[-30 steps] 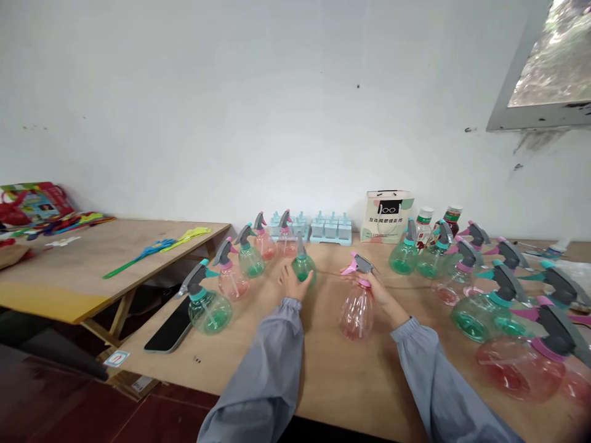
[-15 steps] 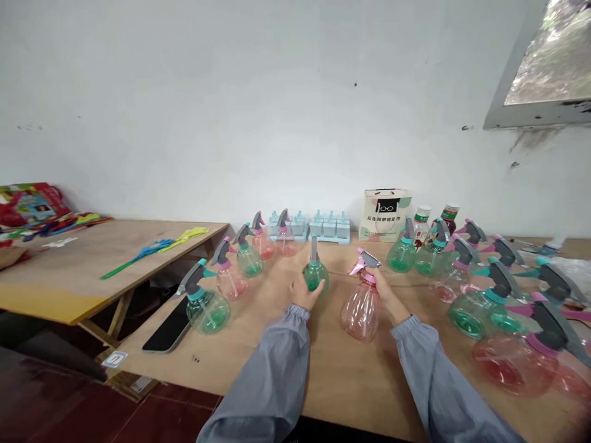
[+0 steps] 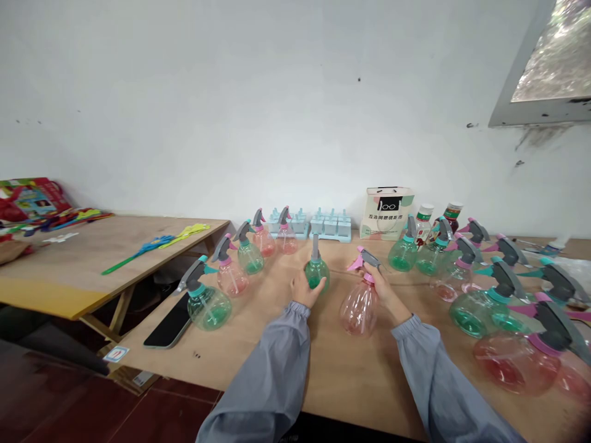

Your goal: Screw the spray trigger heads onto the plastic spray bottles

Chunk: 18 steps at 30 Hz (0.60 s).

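My left hand (image 3: 306, 290) is wrapped round the body of a green spray bottle (image 3: 316, 269) in the middle of the table (image 3: 286, 332). To its right, my right hand (image 3: 379, 284) grips the neck and grey trigger head of a pink spray bottle (image 3: 359, 311), whose pink nozzle points left. That bottle leans slightly, and I cannot tell whether its base touches the table. Left of my hands, a row of pink and green bottles includes a near green spray bottle (image 3: 210, 306). More stand at the right, among them a large pink spray bottle (image 3: 517, 363).
Pale blue popsicle moulds (image 3: 330, 226) and a paper bag (image 3: 386, 214) stand against the wall, beside two white-capped bottles (image 3: 423, 221). A black phone (image 3: 170, 323) lies at the left edge. Across a gap, another table (image 3: 106, 246) holds blue and yellow craft pieces (image 3: 157, 243).
The view has shifted slightly. Both hands keep their hold on the same two bottles, with hardly any movement on the table.
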Tool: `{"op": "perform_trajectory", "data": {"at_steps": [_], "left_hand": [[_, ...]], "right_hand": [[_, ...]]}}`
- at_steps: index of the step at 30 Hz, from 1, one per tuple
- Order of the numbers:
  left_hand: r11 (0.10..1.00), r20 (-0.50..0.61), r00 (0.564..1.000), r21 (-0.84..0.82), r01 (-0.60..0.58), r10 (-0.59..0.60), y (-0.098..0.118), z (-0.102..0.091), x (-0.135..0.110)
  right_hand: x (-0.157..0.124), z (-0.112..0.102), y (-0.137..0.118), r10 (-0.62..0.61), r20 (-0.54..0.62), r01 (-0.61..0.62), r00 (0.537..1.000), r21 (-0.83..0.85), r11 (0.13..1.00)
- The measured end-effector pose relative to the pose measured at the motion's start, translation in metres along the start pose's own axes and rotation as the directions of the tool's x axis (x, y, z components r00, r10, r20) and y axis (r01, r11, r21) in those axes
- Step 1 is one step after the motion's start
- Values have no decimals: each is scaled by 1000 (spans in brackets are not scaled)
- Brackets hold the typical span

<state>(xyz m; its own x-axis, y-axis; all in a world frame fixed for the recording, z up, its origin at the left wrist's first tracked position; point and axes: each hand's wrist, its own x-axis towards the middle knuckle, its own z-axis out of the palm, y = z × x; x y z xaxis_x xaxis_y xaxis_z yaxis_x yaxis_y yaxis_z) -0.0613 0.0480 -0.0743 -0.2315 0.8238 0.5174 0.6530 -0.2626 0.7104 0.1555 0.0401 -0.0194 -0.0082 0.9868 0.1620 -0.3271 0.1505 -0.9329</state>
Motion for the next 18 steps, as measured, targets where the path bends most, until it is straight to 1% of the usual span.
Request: {"op": "perform_trajectory", "data": {"at_steps": [3, 4, 6, 8, 9, 11, 13, 14, 16, 18], "left_hand": [[1000, -3, 1000, 5, 1, -1, 0, 0, 0], [1000, -1, 1000, 7, -1, 1, 0, 0, -1], [1000, 5, 1000, 14, 0, 0, 0, 0, -1], [1000, 9, 1000, 23, 7, -7, 1, 0, -1], [1000, 10, 1000, 27, 10, -10, 1, 0, -1], [999, 9, 1000, 30, 11, -11, 1, 0, -1], [999, 9, 1000, 33, 2, -2, 1, 0, -1], [999, 8, 1000, 36, -4, 3, 1, 0, -1], [999, 3, 1000, 42, -8, 8, 0, 0, 0], [999, 2, 1000, 41, -4, 4, -1, 1, 0]], "right_hand": [[-2, 3, 0, -43, -55, 43, 998, 6, 999], [-3, 4, -1, -45, -47, 45, 998, 2, 999], [-4, 4, -3, -43, 14, 44, 999, -33, 999], [-5, 3, -5, -66, 73, 73, 995, -93, 993], [-5, 2, -5, -98, 89, 109, 991, -125, 986], [-5, 0, -2, -211, 88, 225, 973, -196, 955], [-4, -2, 1, -321, 104, 337, 941, -288, 896], [-4, -3, 1, -355, 109, 371, 929, -329, 868], [-5, -4, 0, -373, 118, 389, 920, -380, 839], [-6, -4, -4, -364, 130, 385, 922, -393, 835]]}}
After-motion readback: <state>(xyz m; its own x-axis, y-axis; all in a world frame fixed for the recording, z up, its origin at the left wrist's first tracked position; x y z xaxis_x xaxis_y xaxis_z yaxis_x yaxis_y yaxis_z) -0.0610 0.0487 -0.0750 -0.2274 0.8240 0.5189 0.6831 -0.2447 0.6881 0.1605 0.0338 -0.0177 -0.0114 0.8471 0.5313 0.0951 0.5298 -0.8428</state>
